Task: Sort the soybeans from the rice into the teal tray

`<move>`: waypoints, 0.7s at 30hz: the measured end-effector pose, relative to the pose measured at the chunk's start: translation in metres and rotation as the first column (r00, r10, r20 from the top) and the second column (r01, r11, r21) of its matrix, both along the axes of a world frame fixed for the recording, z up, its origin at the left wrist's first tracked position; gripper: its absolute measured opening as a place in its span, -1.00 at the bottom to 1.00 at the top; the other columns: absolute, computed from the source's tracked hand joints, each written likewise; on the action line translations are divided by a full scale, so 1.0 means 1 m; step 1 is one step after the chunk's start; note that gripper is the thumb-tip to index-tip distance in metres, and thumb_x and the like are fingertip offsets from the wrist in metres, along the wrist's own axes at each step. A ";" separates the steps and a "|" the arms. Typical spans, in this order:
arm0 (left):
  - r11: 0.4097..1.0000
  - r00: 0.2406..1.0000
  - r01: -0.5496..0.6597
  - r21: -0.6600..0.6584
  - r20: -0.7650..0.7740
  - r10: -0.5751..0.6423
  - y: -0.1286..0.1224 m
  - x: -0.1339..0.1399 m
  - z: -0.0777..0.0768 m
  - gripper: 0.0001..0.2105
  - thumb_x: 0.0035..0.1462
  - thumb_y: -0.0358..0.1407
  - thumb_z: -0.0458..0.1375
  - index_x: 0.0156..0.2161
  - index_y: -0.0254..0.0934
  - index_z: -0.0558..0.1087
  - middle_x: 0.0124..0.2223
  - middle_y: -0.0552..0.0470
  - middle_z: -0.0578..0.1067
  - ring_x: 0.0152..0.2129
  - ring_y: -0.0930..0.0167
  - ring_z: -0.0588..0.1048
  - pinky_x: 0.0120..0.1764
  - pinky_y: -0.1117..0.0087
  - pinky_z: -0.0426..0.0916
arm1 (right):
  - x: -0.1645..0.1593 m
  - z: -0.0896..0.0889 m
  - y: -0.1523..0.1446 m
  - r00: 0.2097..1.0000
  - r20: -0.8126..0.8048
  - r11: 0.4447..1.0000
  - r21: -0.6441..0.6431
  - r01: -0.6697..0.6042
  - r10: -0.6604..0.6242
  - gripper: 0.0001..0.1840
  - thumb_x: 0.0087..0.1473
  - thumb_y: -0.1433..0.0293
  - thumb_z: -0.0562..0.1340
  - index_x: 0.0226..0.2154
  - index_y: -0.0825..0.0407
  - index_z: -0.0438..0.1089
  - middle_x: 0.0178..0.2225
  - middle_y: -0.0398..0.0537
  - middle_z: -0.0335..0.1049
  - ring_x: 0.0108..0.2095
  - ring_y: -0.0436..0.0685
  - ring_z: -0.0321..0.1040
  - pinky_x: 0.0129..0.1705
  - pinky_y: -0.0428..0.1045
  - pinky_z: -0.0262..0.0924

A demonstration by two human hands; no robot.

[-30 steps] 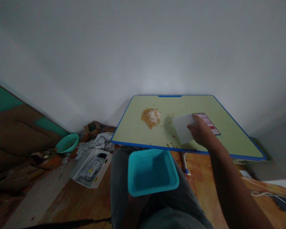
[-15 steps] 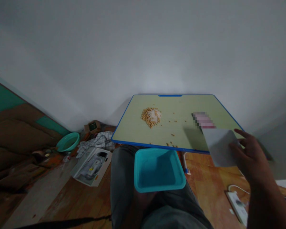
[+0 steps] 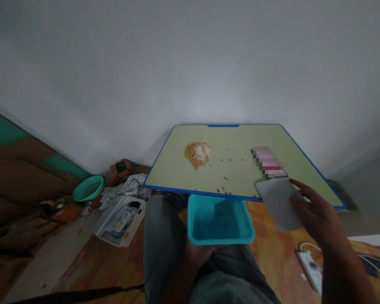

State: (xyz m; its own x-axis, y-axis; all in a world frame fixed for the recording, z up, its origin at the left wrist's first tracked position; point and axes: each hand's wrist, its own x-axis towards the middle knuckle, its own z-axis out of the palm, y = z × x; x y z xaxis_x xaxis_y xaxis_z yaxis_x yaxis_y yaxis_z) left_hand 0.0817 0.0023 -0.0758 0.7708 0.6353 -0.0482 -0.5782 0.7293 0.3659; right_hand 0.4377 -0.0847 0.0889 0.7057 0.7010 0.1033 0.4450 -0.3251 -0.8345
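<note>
My right hand (image 3: 313, 215) pinches a thin whitish flat sheet (image 3: 278, 207), its far edge over the front right edge of the folding table (image 3: 234, 137). Below the table's front edge, my left hand (image 3: 199, 254) holds a turquoise plastic tub (image 3: 221, 242) from beneath, its fingers mostly hidden. The tub's inside faces up, with a few faint specks on its bottom. On the table's left half lies a heap of soybeans (image 3: 191, 157) with white rice-like grains (image 3: 201, 151) on top. Several stray beans (image 3: 225, 178) lie across the middle and along the front edge.
A phone (image 3: 269, 162) with a blurred screen lies on the table's right side. Down left are an open white box (image 3: 123, 219), a checked cloth (image 3: 129, 185) and a green basin (image 3: 88, 188). A power strip (image 3: 310, 270) sits on the wooden floor at right.
The tub has shifted right and slightly up, closer under the table edge. My right hand has moved left and down with the sheet. More of the phone now shows.
</note>
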 end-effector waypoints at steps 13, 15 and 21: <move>0.995 0.992 0.092 0.024 -0.088 -0.089 0.019 0.041 0.011 -0.26 0.43 0.38 0.01 0.36 0.00 0.68 0.49 -0.10 0.59 0.46 -0.26 0.48 0.49 -0.62 0.11 | -0.025 -0.003 0.026 0.982 -0.133 0.989 0.082 -0.120 0.130 -0.26 0.27 0.06 0.32 0.39 0.02 0.56 -0.08 0.16 0.61 -0.40 0.17 0.52 -0.48 -0.01 0.35; 0.994 0.994 0.102 0.048 -0.044 -0.100 0.021 0.040 0.004 -0.26 0.48 0.32 -0.03 0.42 -0.05 0.63 0.52 -0.15 0.55 0.46 -0.20 0.50 0.51 -0.59 0.13 | -0.026 -0.003 0.026 0.966 -0.168 0.979 0.094 -0.182 0.195 -0.27 0.28 0.04 0.33 0.39 -0.01 0.57 -0.06 0.16 0.62 -0.37 0.19 0.54 -0.46 0.00 0.39; 0.982 0.986 0.144 0.120 0.065 -0.152 0.025 0.034 -0.012 -0.18 0.56 0.25 -0.31 0.53 -0.08 0.49 0.59 -0.16 0.46 0.53 -0.14 0.42 0.55 -0.53 0.08 | -0.026 -0.001 0.025 0.914 -0.164 0.929 0.093 -0.359 0.370 -0.23 0.24 -0.13 0.39 0.32 -0.06 0.65 0.11 0.24 0.68 -0.07 0.37 0.65 -0.07 0.16 0.61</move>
